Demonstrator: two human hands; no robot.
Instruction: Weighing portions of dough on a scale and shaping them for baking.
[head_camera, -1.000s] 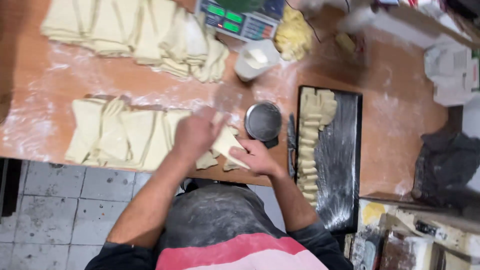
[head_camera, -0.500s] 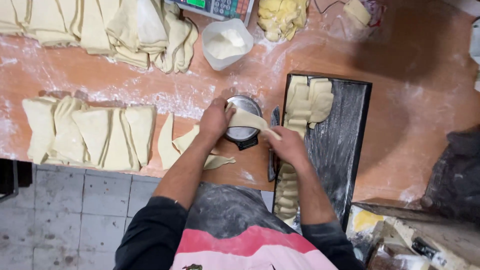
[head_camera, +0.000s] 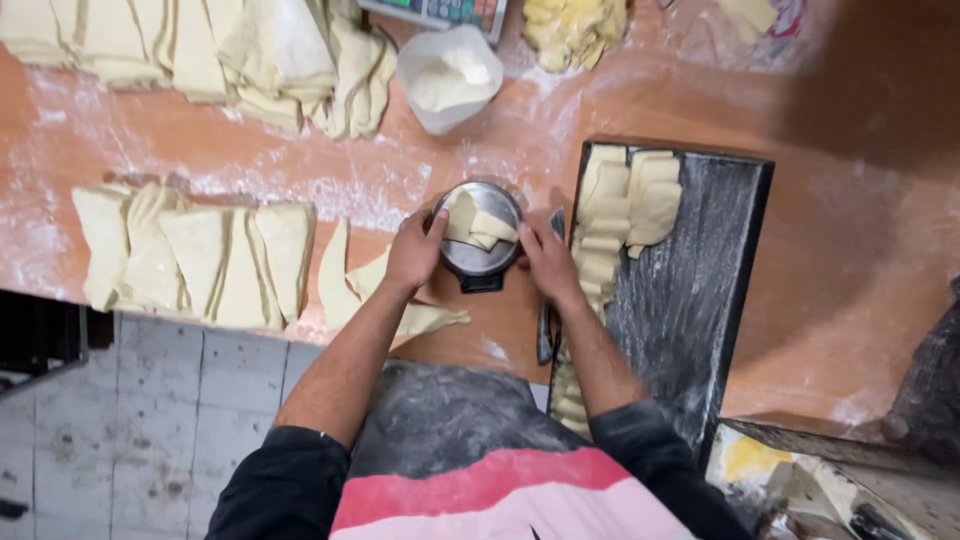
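Note:
A small round metal scale pan (head_camera: 470, 262) stands on the floured orange table (head_camera: 830, 260). A folded pale dough piece (head_camera: 482, 226) lies in the pan. My left hand (head_camera: 414, 252) is at the pan's left side, thumb on the dough's left end. At the pan's right rim is my right hand (head_camera: 549, 262), its fingertips on the dough's right end. Cut dough triangles (head_camera: 372, 285) lie just left of my left hand.
A black tray (head_camera: 700, 290) with a row of dough pieces (head_camera: 610, 215) lies right of the pan, a knife (head_camera: 546, 335) beside it. A white flour tub (head_camera: 449, 78) and dough stacks (head_camera: 250, 50) sit behind. Flat dough sheets (head_camera: 200, 260) lie left, near the table's front edge.
Both hands lifted a dough strip from the cut pile, carried it right and lowered it folded into the metal pan. The view shifted closer.

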